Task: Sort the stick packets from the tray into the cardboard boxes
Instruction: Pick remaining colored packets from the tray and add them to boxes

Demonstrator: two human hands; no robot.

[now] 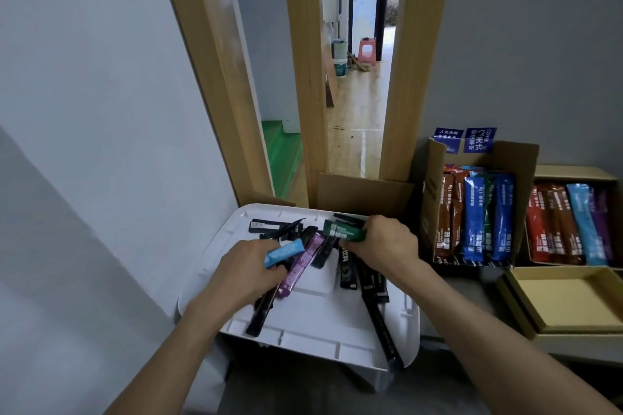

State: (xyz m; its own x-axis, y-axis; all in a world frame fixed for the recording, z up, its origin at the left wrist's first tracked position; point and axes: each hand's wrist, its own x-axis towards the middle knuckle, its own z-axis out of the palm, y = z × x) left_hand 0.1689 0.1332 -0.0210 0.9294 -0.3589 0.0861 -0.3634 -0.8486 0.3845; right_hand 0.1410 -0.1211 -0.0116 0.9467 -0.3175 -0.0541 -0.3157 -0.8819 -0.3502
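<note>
1. Head cam, the only view: the L hand (246, 274) was over the near-left part of the white tray (303, 327). Its fingers were curled round a light-blue packet (285, 252), so it was grasping it. One end of the packet stuck out toward the tray's middle.
2. The R hand (382, 242) was at the tray's far-right side, clenched round one end of a green packet (344, 232). The packet lay roughly crosswise, just above the pile.
3. A purple packet (301, 264) ran diagonally in the tray btwn the two hands, right beside the L fingers. We couldn't tell if they touched it.
4. Black packets (349, 268) lay loose & criss-crossed over the tray. One long black packet (384, 337) reached past the near-right rim.
5. To the right stood a tall cardboard box (429, 199) w/ brown, blue & green upright packets (473, 216) inside.
6. Further right was a flat box (573, 174), w/ red, brown, blue & purple packets (569, 226) laid side by side.
7. Nearer us sat a shallow tan box (573, 300), just beside the flat one.
8. Behind the tray we saw a wooden door frame (303, 94) & a wood floor beyond.
</note>
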